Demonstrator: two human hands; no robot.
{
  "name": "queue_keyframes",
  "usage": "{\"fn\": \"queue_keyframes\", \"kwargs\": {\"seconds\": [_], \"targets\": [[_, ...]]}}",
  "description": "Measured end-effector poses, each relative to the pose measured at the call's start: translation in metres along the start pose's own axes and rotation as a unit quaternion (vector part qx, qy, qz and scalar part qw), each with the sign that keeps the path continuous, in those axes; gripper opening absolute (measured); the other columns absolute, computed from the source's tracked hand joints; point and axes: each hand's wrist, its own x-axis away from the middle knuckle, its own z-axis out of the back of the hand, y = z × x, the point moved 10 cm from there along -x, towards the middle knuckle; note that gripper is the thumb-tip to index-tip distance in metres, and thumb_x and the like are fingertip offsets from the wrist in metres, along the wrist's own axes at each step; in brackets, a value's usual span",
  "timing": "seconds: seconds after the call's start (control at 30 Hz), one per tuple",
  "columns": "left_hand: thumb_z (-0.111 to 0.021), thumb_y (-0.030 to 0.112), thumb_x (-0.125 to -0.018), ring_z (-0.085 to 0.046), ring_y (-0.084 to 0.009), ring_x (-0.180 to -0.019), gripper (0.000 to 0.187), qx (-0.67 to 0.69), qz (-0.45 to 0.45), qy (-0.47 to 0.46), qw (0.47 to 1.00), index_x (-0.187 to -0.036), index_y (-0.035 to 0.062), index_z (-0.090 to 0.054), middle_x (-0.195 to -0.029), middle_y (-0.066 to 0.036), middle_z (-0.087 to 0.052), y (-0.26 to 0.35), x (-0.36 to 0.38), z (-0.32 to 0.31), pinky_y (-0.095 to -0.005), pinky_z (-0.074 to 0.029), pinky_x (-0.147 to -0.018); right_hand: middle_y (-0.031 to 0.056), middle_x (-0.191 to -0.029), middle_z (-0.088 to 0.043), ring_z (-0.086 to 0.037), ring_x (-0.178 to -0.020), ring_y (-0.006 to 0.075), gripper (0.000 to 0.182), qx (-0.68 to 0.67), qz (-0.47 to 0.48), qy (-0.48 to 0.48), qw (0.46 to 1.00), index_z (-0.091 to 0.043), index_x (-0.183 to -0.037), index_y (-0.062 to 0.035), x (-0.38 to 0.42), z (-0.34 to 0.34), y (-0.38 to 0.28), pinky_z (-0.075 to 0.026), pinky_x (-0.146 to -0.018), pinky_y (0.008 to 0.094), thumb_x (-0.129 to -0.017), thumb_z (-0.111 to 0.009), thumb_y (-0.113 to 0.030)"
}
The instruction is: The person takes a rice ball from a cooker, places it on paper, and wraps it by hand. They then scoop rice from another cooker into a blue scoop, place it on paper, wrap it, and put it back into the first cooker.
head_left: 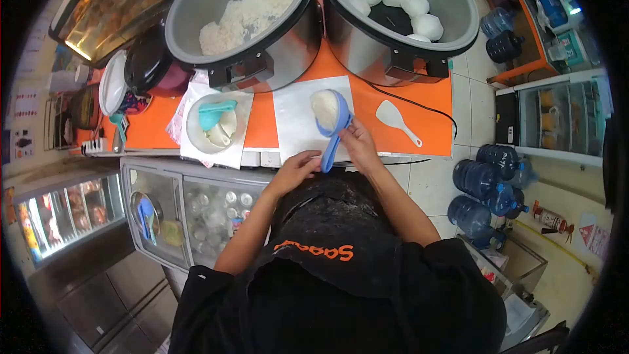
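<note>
Right hand [357,136] gripping blue rice scoop [333,118], rice mounded; left hand [298,165] curled loosely, pinching handle end. Risking rice tipping onto white sheet [295,124] if tilting.

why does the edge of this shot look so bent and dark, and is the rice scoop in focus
Head view: a fisheye lens bows the counter and floor and leaves black corners. Head view: the blue rice scoop, held by the right hand with the left hand at its handle, is fairly sharp. Head view: warm glare on the glass lid at top left.
</note>
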Motion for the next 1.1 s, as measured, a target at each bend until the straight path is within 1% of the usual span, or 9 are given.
{"fn": "queue_keyframes", "kwargs": {"seconds": [0.13, 0.23, 0.27, 0.37, 0.67, 0.77, 0.97, 1.07, 1.1], "targets": [[-0.068, 0.030, -0.099, -0.070, -0.0154, -0.097, 0.044, -0.088, 0.018, 0.094, 0.991, -0.132, 0.0003, -0.062, -0.108, -0.010, -0.073, -0.059, 0.031, 0.057, -0.0304, -0.055, -0.083, 0.0135, -0.121, -0.067, -0.067, -0.106, 0.0228, 0.042, 0.221, 0.097, 0.017, 0.970, -0.052, -0.137, 0.0054, -0.014, 0.006, -0.028, -0.053, -0.094, 0.0368, -0.097, -0.062, -0.003], [-0.072, 0.027, -0.096, -0.071, -0.0169, -0.092, 0.042, -0.115, 0.055, 0.133, 0.983, -0.127, -0.0005, -0.065, -0.101, -0.012, -0.075, -0.091, 0.050, 0.083, -0.0311, -0.056, -0.081, 0.0188, -0.114, -0.068, -0.068, -0.102, 0.0329, 0.038, 0.603, 0.194, -0.013, 0.774, -0.057, -0.130, 0.0027, -0.007, -0.012, -0.027, -0.054, -0.090, 0.0427, -0.094, -0.064, -0.006], [-0.072, 0.026, -0.095, -0.072, -0.0179, -0.090, 0.041, -0.131, 0.052, 0.142, 0.980, -0.126, -0.0003, -0.066, -0.100, -0.013, -0.075, -0.096, 0.053, 0.089, -0.0317, -0.056, -0.081, 0.0219, -0.108, -0.066, -0.066, -0.099, 0.0406, 0.035, 0.652, 0.189, -0.015, 0.734, -0.060, -0.127, -0.0010, -0.010, -0.006, -0.005, -0.053, -0.086, 0.0481, -0.094, -0.063, -0.010], [-0.073, 0.024, -0.094, -0.073, -0.0213, -0.088, 0.037, -0.187, 0.015, 0.177, 0.966, -0.122, 0.0006, -0.068, -0.099, -0.015, -0.075, -0.088, 0.051, 0.099, -0.0334, -0.056, -0.080, 0.0205, -0.107, -0.066, -0.066, -0.099, 0.0404, 0.034, 0.710, 0.175, -0.026, 0.682, -0.060, -0.129, -0.0030, -0.011, 0.006, 0.021, -0.053, -0.085, 0.0480, -0.096, -0.059, -0.012], [-0.075, 0.019, -0.089, -0.070, -0.0308, -0.086, 0.025, -0.325, -0.128, 0.252, 0.902, -0.108, 0.0034, -0.072, -0.089, -0.017, -0.069, -0.017, 0.005, 0.114, -0.0402, -0.055, -0.078, 0.0259, -0.115, -0.067, -0.064, -0.106, 0.0441, 0.040, 0.570, 0.120, 0.019, 0.812, -0.058, -0.132, -0.0015, -0.013, 0.016, -0.028, -0.052, -0.090, 0.0489, -0.095, -0.065, -0.013], [-0.076, 0.019, -0.086, -0.067, -0.0328, -0.087, 0.023, -0.370, -0.180, 0.217, 0.885, -0.105, 0.0054, -0.073, -0.090, -0.015, -0.066, -0.002, -0.009, 0.096, -0.0428, -0.054, -0.078, 0.0295, -0.118, -0.066, -0.064, -0.107, 0.0450, 0.042, 0.525, 0.012, 0.079, 0.847, -0.056, -0.133, 0.0004, -0.016, 0.051, -0.051, -0.051, -0.092, 0.0492, -0.095, -0.064, -0.012], [-0.074, 0.019, -0.088, -0.066, -0.0337, -0.094, 0.029, -0.470, -0.222, 0.114, 0.847, -0.114, 0.0098, -0.069, -0.099, -0.012, -0.065, 0.014, -0.008, 0.046, -0.0444, -0.053, -0.082, 0.0294, -0.120, -0.063, -0.061, -0.113, 0.0445, 0.044, 0.613, 0.145, 0.139, 0.764, -0.053, -0.134, 0.0055, -0.016, 0.105, -0.059, -0.048, -0.097, 0.0495, -0.094, -0.064, -0.010], [-0.072, 0.021, -0.089, -0.066, -0.0339, -0.093, 0.037, -0.440, -0.265, 0.070, 0.855, -0.124, 0.0129, -0.064, -0.100, -0.012, -0.064, 0.044, 0.010, 0.021, -0.0452, -0.053, -0.081, 0.0260, -0.118, -0.063, -0.060, -0.113, 0.0431, 0.037, 0.680, 0.261, 0.218, 0.649, -0.059, -0.125, 0.0027, 0.008, 0.066, -0.087, -0.048, -0.096, 0.0493, -0.092, -0.067, -0.010], [-0.072, 0.022, -0.089, -0.066, -0.0334, -0.091, 0.038, -0.430, -0.260, 0.047, 0.863, -0.125, 0.0131, -0.063, -0.098, -0.012, -0.064, 0.051, 0.014, 0.014, -0.0449, -0.053, -0.081, 0.0243, -0.117, -0.062, -0.060, -0.112, 0.0417, 0.032, 0.652, 0.235, 0.171, 0.701, -0.060, -0.120, 0.0017, 0.005, 0.057, -0.078, -0.048, -0.095, 0.0483, -0.091, -0.069, -0.010]]}}
